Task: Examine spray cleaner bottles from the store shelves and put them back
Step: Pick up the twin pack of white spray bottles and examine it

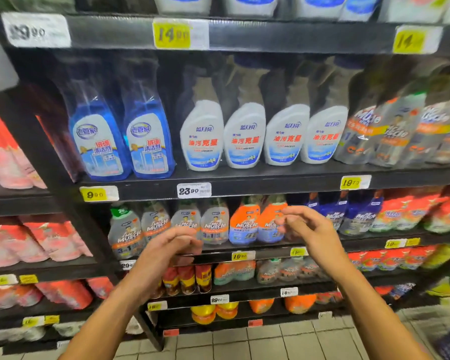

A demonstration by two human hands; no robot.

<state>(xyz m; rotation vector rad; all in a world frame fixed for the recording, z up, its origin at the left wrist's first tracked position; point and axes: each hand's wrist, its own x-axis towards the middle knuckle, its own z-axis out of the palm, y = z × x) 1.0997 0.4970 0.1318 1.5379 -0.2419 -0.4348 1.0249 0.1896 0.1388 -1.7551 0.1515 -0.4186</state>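
Spray cleaner bottles fill a black store shelf unit. Two blue glass-cleaner bottles (122, 141) stand at the left of the middle shelf (270, 181), with several white bottles with red lettering (244, 137) to their right. Below them stand grey Mr Muscle bottles (182, 224) and orange ones (257, 224). My left hand (166, 253) hangs in front of the grey bottles, fingers curled and apart, holding nothing. My right hand (307, 229) is raised in front of the orange bottles, fingers spread and empty. Neither hand touches a bottle.
Grey pouch-style Mr Muscle bottles (390, 131) crowd the right of the middle shelf. Dark blue bottles (353, 214) stand right of the orange ones. Red refill packs (50, 242) fill the left shelf unit. Yellow and white price tags (194, 190) line the shelf edges. Tiled floor (244, 344) lies below.
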